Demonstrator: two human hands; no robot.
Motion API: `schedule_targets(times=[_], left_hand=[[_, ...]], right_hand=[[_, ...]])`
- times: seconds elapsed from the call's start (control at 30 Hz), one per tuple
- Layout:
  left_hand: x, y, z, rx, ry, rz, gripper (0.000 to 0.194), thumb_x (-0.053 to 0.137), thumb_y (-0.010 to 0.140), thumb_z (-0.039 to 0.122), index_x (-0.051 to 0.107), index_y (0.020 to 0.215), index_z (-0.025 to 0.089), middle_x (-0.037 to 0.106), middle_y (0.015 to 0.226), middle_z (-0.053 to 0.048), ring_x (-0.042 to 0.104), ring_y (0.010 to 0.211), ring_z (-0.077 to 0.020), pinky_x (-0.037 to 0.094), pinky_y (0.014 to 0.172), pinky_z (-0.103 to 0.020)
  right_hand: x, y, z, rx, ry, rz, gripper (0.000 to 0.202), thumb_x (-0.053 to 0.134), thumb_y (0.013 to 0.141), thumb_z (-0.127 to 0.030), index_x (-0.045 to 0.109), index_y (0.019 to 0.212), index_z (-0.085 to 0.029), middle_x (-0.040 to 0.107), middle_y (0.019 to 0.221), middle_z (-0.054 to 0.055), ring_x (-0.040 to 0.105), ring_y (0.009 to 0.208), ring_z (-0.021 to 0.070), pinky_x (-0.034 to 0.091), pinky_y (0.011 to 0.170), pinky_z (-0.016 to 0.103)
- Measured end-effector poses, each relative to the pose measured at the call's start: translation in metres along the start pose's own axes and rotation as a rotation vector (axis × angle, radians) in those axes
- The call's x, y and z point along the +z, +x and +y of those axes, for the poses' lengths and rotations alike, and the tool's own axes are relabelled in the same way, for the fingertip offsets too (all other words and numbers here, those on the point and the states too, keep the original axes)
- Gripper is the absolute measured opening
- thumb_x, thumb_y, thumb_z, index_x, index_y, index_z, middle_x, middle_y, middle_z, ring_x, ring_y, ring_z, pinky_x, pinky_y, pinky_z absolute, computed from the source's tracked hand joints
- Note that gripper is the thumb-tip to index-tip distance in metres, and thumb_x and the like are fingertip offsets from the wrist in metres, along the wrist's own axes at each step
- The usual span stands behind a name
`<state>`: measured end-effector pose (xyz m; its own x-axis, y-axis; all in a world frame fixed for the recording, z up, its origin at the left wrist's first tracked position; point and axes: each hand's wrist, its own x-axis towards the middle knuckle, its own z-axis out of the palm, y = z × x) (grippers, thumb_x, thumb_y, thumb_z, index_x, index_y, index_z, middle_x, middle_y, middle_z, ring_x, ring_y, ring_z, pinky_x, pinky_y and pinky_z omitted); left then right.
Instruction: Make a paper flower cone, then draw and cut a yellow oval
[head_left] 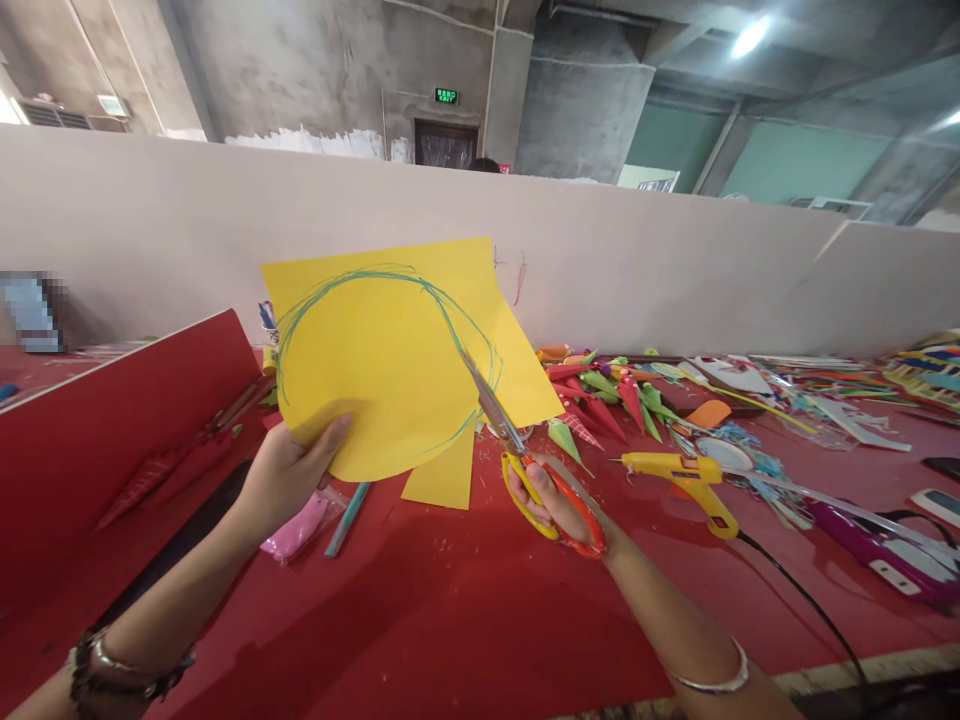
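Note:
A sheet of yellow paper (375, 350) is held up over the red table, with a rough green circle drawn on it. My left hand (304, 465) pinches its lower left edge, thumb in front and fingers hidden behind. The lower edge is cut into a curve near the drawn line. In my right hand (551, 500) are scissors (491, 405) with one red and one yellow handle. Their blades lie across the paper's right part, along the green line. A yellow paper offcut (442, 478) lies on the table below the sheet.
A yellow glue gun (679, 475) with a black cord lies at right, near a purple power strip (881, 550). Behind are red and green cone shapes (600, 395). A pink packet (296, 530) and a teal stick (347, 520) lie below my left hand. A red board (135, 420) leans at left.

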<state>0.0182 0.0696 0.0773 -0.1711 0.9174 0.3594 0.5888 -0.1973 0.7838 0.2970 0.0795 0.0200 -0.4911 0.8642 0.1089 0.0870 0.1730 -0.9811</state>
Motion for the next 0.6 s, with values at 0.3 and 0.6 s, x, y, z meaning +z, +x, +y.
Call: schedule_targets(times=[0.3, 0.6], left_hand=[[0.0036, -0.0025, -0.0059, 0.084, 0.083, 0.050, 0.030, 0.045, 0.072, 0.043, 0.059, 0.068, 0.017, 0.064, 0.060, 0.001, 0.057, 0.054, -0.0142, 0.046, 0.047, -0.020], [0.0015, -0.0013, -0.0099, 0.132, 0.140, 0.045, 0.029, 0.044, 0.073, 0.040, 0.063, 0.073, 0.017, 0.069, 0.072, 0.000, 0.061, 0.064, -0.0152, 0.048, 0.054, -0.018]], right_hand=[[0.0007, -0.0049, 0.0069, -0.044, -0.019, -0.055, 0.039, 0.034, 0.083, -0.057, 0.046, 0.081, -0.020, 0.037, 0.058, -0.003, 0.029, 0.045, 0.0080, 0.028, 0.043, 0.024], [-0.0008, -0.0048, 0.0098, -0.064, 0.003, -0.056, 0.040, 0.037, 0.080, -0.059, 0.046, 0.090, -0.022, 0.036, 0.068, -0.002, 0.030, 0.052, 0.0095, 0.030, 0.047, 0.025]])
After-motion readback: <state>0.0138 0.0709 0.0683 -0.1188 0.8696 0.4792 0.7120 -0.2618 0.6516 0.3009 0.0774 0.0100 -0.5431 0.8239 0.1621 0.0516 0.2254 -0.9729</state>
